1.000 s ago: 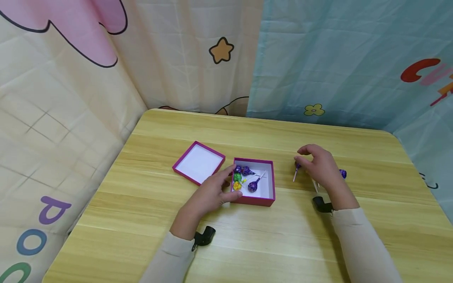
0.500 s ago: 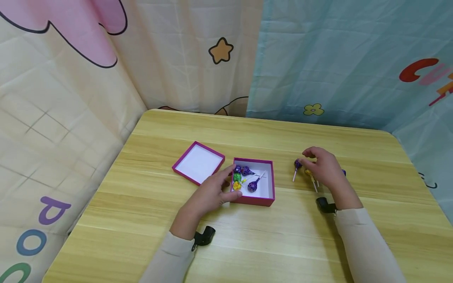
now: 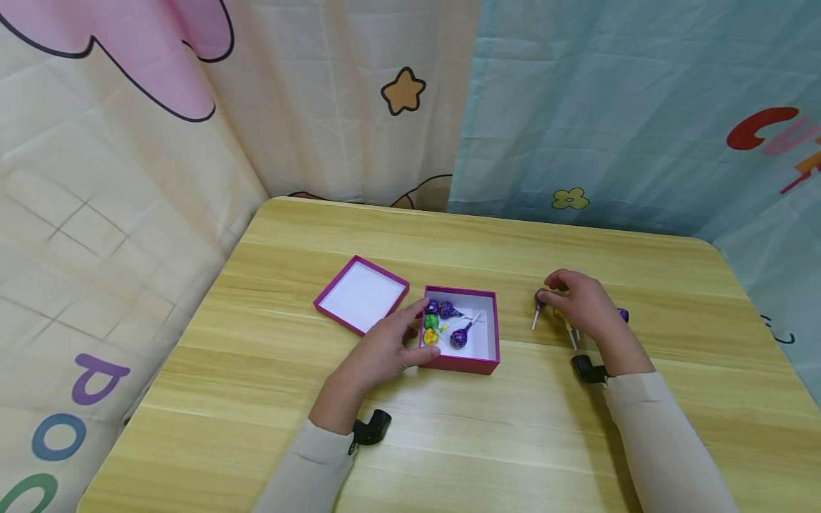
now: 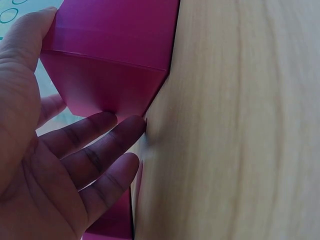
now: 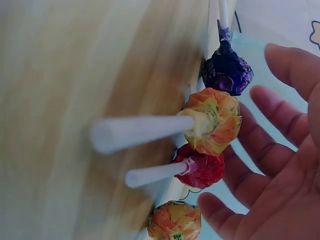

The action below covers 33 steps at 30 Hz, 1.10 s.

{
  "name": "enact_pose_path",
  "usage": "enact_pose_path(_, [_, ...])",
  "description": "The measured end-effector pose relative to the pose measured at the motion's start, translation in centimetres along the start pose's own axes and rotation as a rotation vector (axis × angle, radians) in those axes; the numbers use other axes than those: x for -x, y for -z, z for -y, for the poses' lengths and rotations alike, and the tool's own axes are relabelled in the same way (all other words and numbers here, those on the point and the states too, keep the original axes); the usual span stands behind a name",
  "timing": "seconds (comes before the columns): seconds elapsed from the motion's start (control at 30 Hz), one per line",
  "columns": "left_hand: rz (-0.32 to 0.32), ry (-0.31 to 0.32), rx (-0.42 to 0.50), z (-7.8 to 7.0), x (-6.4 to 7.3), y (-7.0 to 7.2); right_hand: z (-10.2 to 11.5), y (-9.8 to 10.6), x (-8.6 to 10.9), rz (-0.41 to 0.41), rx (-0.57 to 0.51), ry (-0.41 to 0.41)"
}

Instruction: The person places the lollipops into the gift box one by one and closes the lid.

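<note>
My left hand holds the near-left corner of a magenta box, thumb at the front rim and fingers along the left wall. In the left wrist view those fingertips touch the box's side. Inside lie several wrapped lollipops, among them a purple lollipop, a green one and a yellow one. Over at the right, my right hand hovers with fingers spread, thumb close to a purple lollipop. An orange-yellow lollipop and a red lollipop lie beside its fingers.
The box's lid lies inside-up behind and left of the box. Another orange-yellow lollipop shows low in the right wrist view. A purple lollipop sits right of the right hand. Curtains hang behind the wooden table.
My right hand moved slightly right and toward me, uncovering the yellow lollipop, then shifted slightly left beside the purple one. The left hand and box stay put.
</note>
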<state>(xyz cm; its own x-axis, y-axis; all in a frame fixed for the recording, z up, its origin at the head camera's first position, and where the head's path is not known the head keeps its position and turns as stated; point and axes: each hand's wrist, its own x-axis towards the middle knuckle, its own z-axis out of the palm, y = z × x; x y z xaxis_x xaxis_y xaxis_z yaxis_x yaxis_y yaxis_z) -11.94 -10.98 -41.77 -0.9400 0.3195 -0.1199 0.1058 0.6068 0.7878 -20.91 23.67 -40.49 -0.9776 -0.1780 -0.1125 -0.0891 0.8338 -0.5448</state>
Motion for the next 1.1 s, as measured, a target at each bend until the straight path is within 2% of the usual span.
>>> enact_pose_path(0.23, [0.0, 0.001, -0.007, 0.02, -0.02, 0.01, -0.17, -0.43, -0.35, 0.029, 0.006, -0.043])
enact_pose_path(0.7, [0.002, 0.002, 0.002, 0.15, 0.0, -0.07, -0.1, -0.65, -0.49, 0.03, 0.055, -0.028])
enact_pose_path(1.1, [-0.001, 0.009, 0.0, -0.05, 0.06, -0.03, 0.77, -0.32, -0.07, 0.003, -0.004, -0.024])
